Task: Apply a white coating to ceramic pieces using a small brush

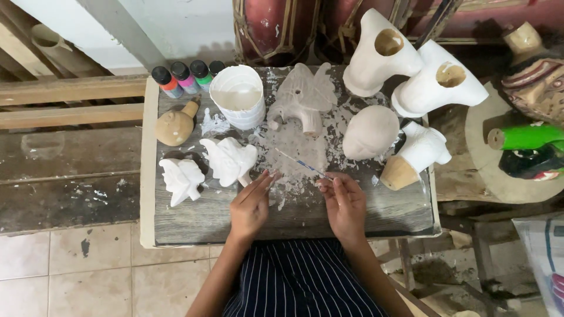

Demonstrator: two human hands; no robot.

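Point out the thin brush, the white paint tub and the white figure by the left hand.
thin brush (296,161), head view, on the middle of its shaft.
white paint tub (238,111), head view, on its outer wall.
white figure (229,159), head view, on its body.

Worktop: grey wood board, splattered with white paint. Back-left edge: row of four small paint bottles, black caps. Just beside them a white ribbed cup holding white paint. Left of the cup, a tan unpainted figurine lying on its side. Far left, a small white figure. Centre back, a grey-white carved piece. Right: a pale rounded head, two large white hollow torsos, a smaller white torso with bare wood base. Off the worktop at right: green cylinder.
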